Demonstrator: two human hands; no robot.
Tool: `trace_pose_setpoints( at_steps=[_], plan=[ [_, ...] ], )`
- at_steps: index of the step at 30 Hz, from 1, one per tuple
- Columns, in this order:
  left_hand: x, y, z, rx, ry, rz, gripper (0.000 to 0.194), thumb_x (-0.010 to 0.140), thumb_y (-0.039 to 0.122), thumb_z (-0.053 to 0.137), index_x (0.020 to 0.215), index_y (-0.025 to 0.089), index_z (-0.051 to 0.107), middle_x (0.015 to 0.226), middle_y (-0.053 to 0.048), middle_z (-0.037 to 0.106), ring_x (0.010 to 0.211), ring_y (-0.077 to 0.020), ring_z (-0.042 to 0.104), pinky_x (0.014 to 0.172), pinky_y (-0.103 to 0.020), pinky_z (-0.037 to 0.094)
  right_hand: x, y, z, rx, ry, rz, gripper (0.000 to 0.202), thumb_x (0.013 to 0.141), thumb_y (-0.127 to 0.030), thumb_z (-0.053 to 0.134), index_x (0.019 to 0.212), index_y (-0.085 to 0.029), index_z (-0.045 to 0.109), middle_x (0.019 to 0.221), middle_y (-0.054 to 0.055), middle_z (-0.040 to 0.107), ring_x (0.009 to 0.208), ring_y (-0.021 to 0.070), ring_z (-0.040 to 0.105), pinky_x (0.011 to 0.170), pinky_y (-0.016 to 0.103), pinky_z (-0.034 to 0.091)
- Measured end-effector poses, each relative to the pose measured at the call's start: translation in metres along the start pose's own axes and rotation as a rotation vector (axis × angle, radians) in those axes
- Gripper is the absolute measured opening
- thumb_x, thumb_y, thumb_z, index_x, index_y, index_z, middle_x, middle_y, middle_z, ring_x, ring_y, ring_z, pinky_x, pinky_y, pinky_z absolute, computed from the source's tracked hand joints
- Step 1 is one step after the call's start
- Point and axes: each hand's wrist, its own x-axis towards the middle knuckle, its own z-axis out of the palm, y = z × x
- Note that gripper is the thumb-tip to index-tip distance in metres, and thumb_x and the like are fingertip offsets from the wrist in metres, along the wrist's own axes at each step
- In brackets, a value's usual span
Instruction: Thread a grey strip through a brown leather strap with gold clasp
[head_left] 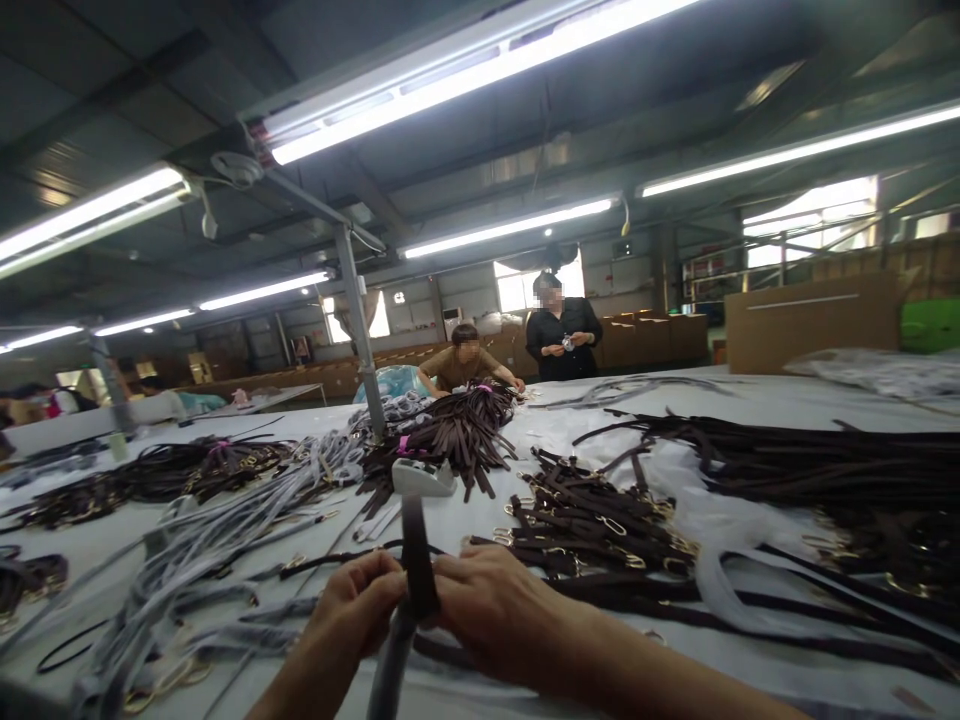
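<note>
Your left hand (358, 600) and right hand (484, 610) are both clenched on one dark brown strap (417, 560), which stands upright between them just above the near edge of the bench (750, 400). A grey strip (390, 660) hangs below your grip, seemingly attached to the strap or covering its lower part; you cannot tell which from here. Your fingers (386, 590) pinch close together, so a tug could make the strap slip or twist.

The heap of finished brown straps with gold clasps (592, 525) lies just beyond your right hand; a trailing end could snag a clasp and drag several along. The grey strips (202, 550) sprawl near your left hand and may tangle with the hanging strip. A white tape dispenser (424, 477) sits right behind the strap's top, near enough to be knocked.
</note>
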Motion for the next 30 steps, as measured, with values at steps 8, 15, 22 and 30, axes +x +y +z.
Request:
trace_pose_setpoints(
  at_steps=[8, 15, 22, 30],
  plan=[
    [-0.009, 0.002, 0.0, 0.386, -0.01, 0.21, 0.043, 0.081, 0.056, 0.061, 0.068, 0.016, 0.054, 0.057, 0.004, 0.038, 0.054, -0.0095, 0.033, 0.049, -0.021, 0.025, 0.007, -0.007, 0.0, 0.635, 0.297, 0.535, 0.014, 0.087, -0.023, 0.055, 0.076, -0.015, 0.056, 0.068, 0.001, 0.058, 0.06, 0.0116, 0.052, 0.054, 0.021, 0.04],
    [-0.02, -0.009, 0.007, 0.669, 0.052, 0.338, 0.03, 0.083, 0.04, 0.06, 0.064, 0.018, 0.056, 0.056, 0.002, 0.046, 0.052, -0.0109, 0.039, 0.05, -0.023, 0.028, 0.01, -0.005, 0.01, 1.162, 0.432, 0.989, 0.026, 0.071, -0.037, 0.067, 0.074, -0.012, 0.059, 0.065, 0.004, 0.063, 0.047, 0.0065, 0.052, 0.045, 0.017, 0.041],
    [-0.024, -0.003, 0.018, 0.132, 0.081, 0.102, 0.042, 0.07, 0.053, 0.071, 0.062, 0.017, 0.051, 0.047, 0.008, 0.038, 0.043, -0.0059, 0.025, 0.044, -0.019, 0.021, 0.0, -0.022, 0.021, 0.841, 0.29, 0.529, 0.013, 0.081, -0.023, 0.058, 0.07, -0.016, 0.053, 0.063, -0.003, 0.051, 0.057, 0.009, 0.045, 0.053, 0.02, 0.036],
    [-0.03, 0.001, 0.013, 0.23, -0.032, 0.174, 0.035, 0.08, 0.047, 0.063, 0.067, 0.017, 0.053, 0.058, 0.004, 0.044, 0.055, -0.0094, 0.035, 0.052, -0.021, 0.03, 0.004, -0.011, 0.019, 1.182, 0.275, 0.65, 0.034, 0.078, -0.047, 0.072, 0.081, -0.014, 0.061, 0.07, -0.002, 0.055, 0.057, 0.0079, 0.043, 0.054, 0.019, 0.034]
  ],
)
